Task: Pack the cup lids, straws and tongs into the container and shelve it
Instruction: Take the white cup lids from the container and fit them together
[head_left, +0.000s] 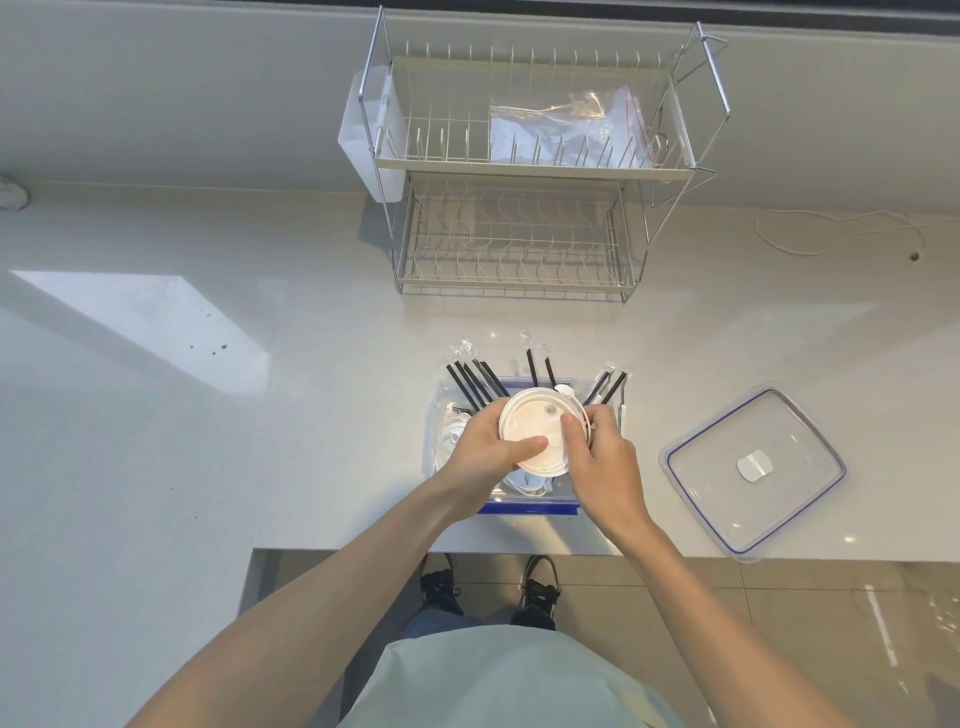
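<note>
Both gripping now, left hand (485, 439) and right hand (597, 457) clasping a white cup lid (535, 431) over the container (524, 506), lower centre.

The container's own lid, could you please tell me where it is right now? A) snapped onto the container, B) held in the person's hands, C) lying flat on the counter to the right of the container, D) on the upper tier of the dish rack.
C: the clear container lid with blue edging lies flat on the counter, right of the open container, while both hands hold a white cup lid.
</note>
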